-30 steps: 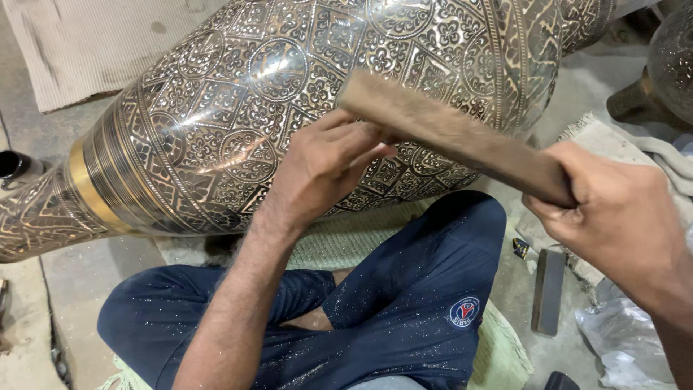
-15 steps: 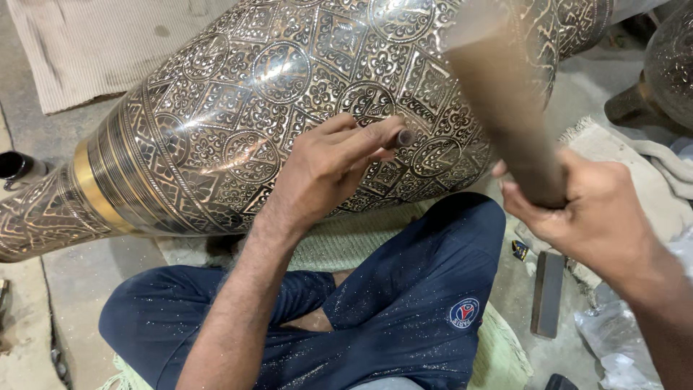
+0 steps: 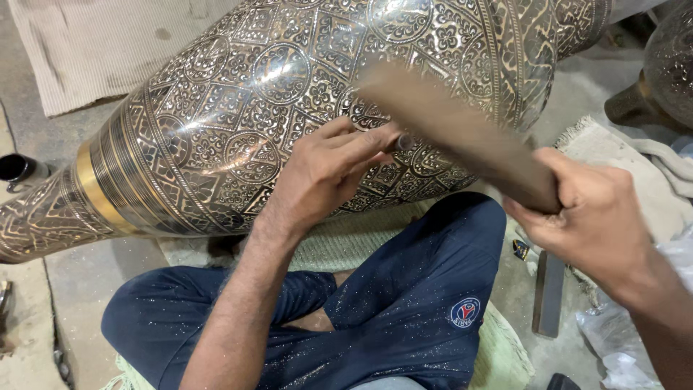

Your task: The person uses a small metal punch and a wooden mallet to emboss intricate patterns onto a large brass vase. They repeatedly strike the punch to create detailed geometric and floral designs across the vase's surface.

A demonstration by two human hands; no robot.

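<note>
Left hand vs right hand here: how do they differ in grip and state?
The left hand pinches a small chisel against the engraved vase; the right hand wraps a wooden mallet. The left hand looks sharp, resting on the metal; the right hand sits clear of it, its mallet motion-blurred. Both are bare.
</note>
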